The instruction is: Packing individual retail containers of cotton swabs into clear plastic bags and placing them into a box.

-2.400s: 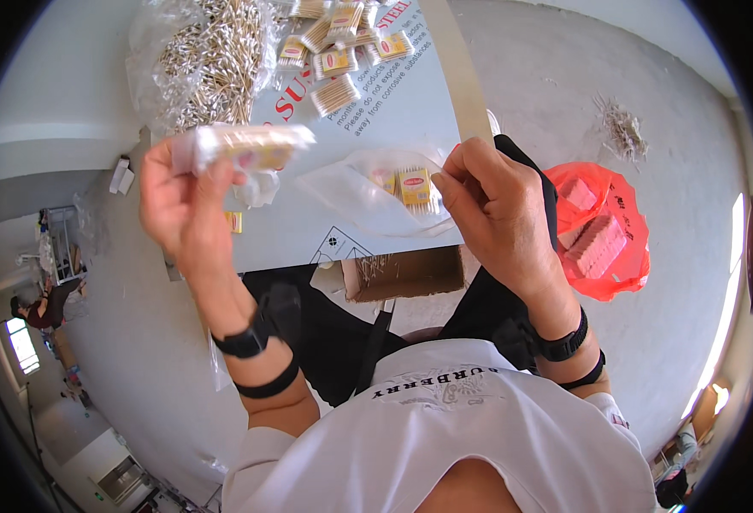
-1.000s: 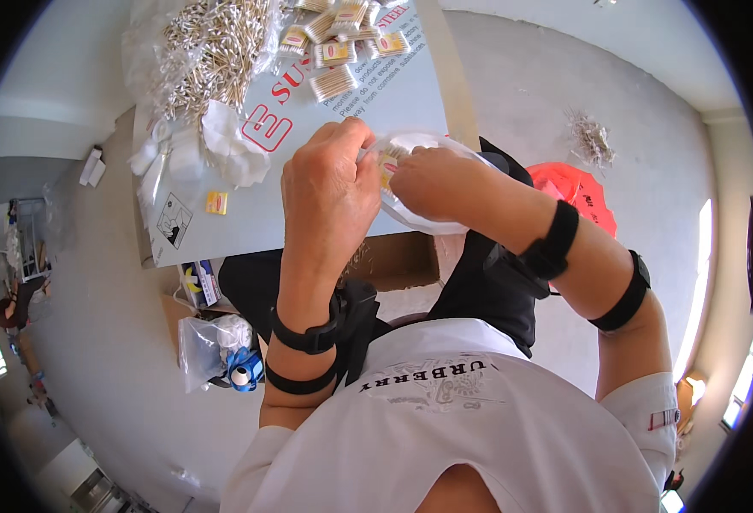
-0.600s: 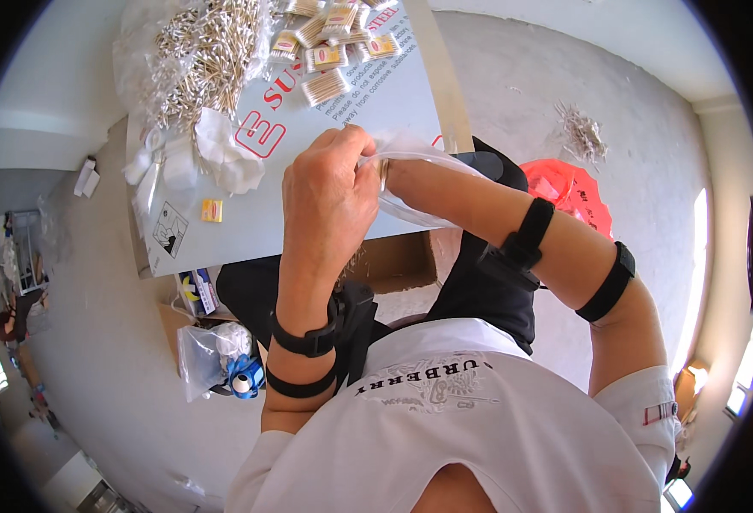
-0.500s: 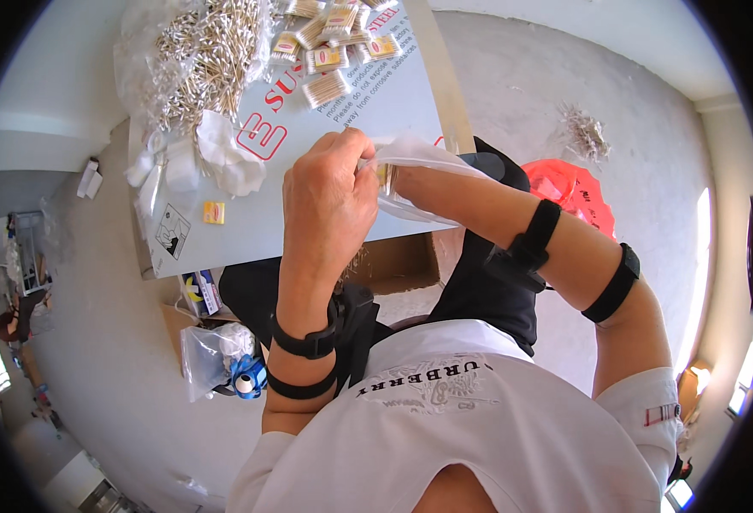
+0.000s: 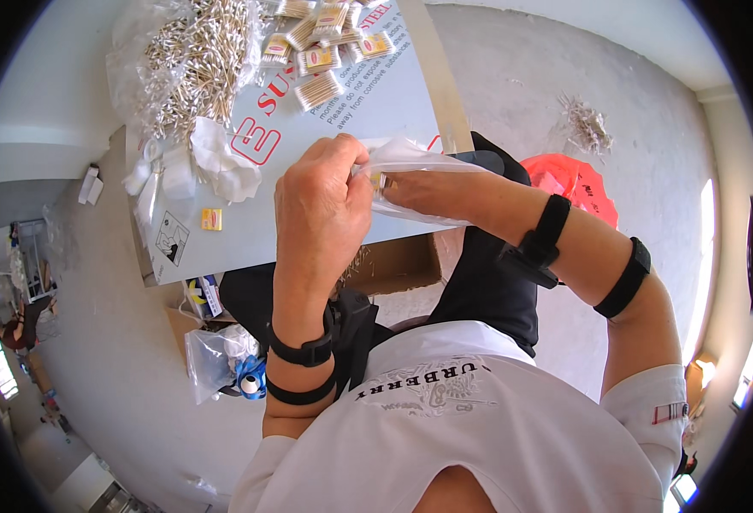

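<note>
Clear plastic bag (image 5: pixel 419 184): mouth pinched by left hand (image 5: pixel 321 209), holding it open; right hand (image 5: pixel 410 190) pushed inside, grip hidden. Small packets (image 5: pixel 329 43) lie beyond both hands.

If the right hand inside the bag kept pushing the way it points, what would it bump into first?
The right hand sits inside the clear plastic bag and points toward the left hand, which grips the bag's mouth. It would probably meet the small yellow packet at its fingertips, then the left hand's fingers; depth is unclear.
</note>
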Motion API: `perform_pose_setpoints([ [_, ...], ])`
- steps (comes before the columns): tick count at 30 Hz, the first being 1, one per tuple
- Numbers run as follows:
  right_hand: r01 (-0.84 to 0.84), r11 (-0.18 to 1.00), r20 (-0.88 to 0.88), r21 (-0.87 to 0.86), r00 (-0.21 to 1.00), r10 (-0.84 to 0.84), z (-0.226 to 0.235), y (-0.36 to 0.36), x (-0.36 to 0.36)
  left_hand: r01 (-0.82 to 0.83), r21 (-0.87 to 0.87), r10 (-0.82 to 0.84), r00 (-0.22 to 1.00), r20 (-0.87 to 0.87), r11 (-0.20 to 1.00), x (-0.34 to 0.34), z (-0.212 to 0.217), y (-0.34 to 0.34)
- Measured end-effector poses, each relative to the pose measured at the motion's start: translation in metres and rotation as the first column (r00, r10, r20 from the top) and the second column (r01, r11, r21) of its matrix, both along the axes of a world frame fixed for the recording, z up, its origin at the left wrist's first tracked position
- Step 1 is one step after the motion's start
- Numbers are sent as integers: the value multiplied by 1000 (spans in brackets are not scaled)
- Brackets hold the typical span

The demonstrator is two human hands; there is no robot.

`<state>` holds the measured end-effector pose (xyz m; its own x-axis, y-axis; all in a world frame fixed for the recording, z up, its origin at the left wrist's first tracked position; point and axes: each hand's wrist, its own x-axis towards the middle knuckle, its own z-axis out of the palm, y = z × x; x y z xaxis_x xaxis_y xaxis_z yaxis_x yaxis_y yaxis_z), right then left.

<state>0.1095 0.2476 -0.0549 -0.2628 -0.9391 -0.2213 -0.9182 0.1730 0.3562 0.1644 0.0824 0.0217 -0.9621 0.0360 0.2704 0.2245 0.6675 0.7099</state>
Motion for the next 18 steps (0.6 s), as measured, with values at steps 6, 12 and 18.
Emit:
perform_pose_setpoints([
  [6,110,994,225,-19,969,-103,4,3,-1,-3,-4,3,1000,1,1000,-1,-1,0],
  [12,324,940,443,-107,862,-246,-10,4,-8,13,-8,-13,1000,-4,1000,-2,-2,1],
  [18,395,891,335,-221,889,-311,-23,-5,-6,40,-4,-40,999,-9,999,0,-2,4],
])
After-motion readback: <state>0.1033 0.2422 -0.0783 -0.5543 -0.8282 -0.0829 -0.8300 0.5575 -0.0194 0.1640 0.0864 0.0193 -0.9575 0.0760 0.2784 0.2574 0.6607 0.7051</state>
